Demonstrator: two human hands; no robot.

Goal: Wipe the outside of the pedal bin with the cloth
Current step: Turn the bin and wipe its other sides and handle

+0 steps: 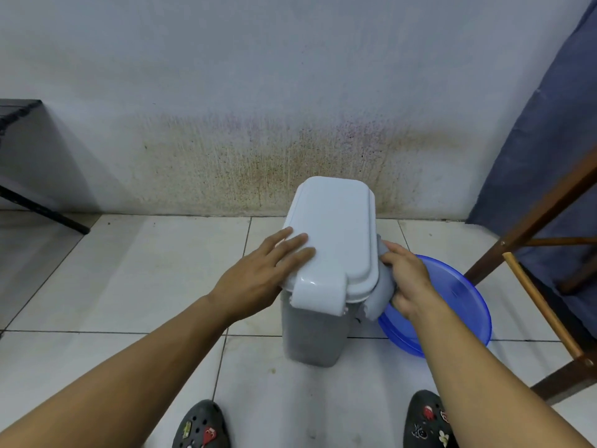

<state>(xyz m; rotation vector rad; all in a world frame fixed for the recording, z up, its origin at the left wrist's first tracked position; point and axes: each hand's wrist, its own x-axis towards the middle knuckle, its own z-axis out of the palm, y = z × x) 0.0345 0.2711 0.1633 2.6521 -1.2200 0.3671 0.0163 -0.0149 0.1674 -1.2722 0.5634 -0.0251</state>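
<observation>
A grey pedal bin (310, 334) with a white lid (336, 234) stands on the tiled floor near the wall. My left hand (258, 273) lies flat on the lid's left side, fingers spread, holding nothing. My right hand (407, 279) presses a grey cloth (381, 292) against the bin's right side just under the lid rim. The cloth hangs down along that side, and part of it is hidden under my fingers. The bin's right wall is mostly out of sight.
A blue plastic basin (458, 305) sits on the floor right of the bin, touching or nearly so. A wooden chair frame (549, 299) with dark blue fabric stands at the right. A black stand's leg (45, 211) is at the left. My black clogs (202, 425) are below.
</observation>
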